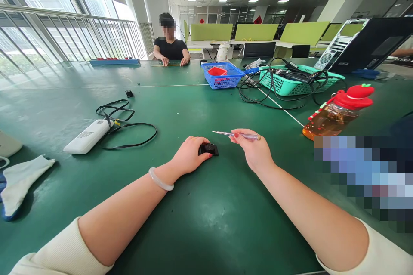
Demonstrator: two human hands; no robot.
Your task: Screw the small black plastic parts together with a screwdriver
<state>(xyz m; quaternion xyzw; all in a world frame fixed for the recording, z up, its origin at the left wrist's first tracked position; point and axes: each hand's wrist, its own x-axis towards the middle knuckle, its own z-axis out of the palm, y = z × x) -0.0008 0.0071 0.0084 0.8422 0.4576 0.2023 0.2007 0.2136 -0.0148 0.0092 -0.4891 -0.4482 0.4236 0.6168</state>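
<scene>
My left hand (190, 154) grips a small black block-like part (209, 149) on the green table, with the thumb at its near side and the fingers over its far side. What the part is cannot be made out; some round features show on its top. In my right hand (254, 150) is a slim screwdriver (247, 136) with a clear purplish handle, pinched between thumb and fingers. Its thin metal shaft points left, a little above and beyond the black part, not touching it.
A white power strip (88, 137) with a looped black cable lies left. Farther back stand a blue basket (222, 80), a green basket (284, 88) with cables, and a computer case (371, 47). A red-capped bottle (335, 115) is at right. Another person (171, 44) sits across the table.
</scene>
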